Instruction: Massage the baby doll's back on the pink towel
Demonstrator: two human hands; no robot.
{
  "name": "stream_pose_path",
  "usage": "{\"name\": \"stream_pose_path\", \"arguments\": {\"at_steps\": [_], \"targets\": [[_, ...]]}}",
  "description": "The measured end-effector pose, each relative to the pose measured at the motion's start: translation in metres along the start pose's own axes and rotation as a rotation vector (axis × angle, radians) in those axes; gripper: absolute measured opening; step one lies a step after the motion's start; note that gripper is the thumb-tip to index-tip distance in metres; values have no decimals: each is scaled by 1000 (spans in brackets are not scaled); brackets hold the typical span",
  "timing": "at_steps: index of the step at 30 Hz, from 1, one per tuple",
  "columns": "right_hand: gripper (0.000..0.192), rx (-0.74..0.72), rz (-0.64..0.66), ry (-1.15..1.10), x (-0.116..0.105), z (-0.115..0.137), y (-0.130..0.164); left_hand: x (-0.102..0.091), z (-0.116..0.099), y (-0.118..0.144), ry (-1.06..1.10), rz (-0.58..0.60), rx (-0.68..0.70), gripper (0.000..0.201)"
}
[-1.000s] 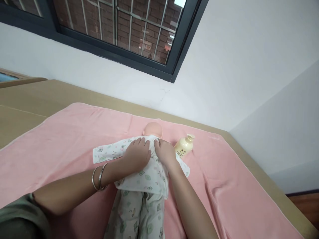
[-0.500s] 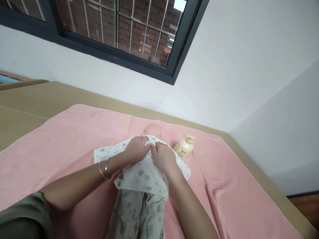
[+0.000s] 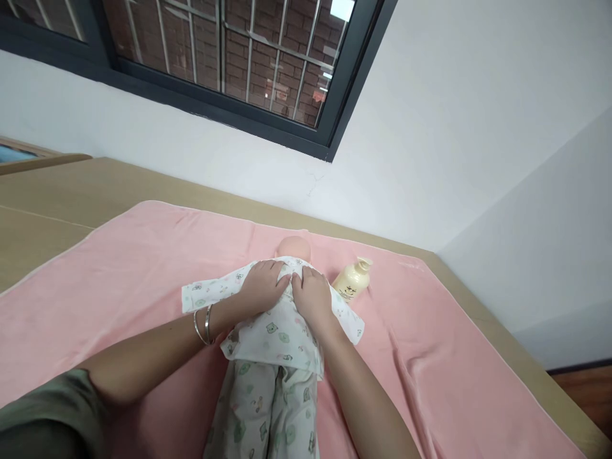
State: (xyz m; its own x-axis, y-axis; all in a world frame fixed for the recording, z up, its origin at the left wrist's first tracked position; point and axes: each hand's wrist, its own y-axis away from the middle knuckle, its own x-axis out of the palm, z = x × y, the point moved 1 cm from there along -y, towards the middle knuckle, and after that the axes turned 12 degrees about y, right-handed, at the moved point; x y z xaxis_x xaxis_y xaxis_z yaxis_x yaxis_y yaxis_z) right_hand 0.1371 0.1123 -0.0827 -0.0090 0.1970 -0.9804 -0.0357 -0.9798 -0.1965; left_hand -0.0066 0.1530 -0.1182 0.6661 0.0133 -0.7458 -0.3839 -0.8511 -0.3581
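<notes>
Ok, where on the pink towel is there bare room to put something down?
Bare pink towel left of the doll, and right of the lotion bottle. Crowded at the doll's chest, under the left hand and right hand.

two thin silver bangles [image 3: 204, 326] ring the left wrist, and an olive-green sleeve [image 3: 45, 414] covers the upper arm.

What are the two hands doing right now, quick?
Left hand: open, palm down on the doll's printed top, near the collar.
Right hand: open, flat on the same top, holding nothing.
</notes>
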Motion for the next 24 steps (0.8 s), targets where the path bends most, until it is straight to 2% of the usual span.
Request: {"name": "stream_pose_path", "arguments": {"at_steps": [15, 24], "targets": [[32, -14, -30, -41, 2, -1, 1, 4, 1, 2, -38, -31, 41, 31], [34, -9, -14, -39, 3, -3, 0, 9, -17, 22, -231, -93, 70, 38]]}}
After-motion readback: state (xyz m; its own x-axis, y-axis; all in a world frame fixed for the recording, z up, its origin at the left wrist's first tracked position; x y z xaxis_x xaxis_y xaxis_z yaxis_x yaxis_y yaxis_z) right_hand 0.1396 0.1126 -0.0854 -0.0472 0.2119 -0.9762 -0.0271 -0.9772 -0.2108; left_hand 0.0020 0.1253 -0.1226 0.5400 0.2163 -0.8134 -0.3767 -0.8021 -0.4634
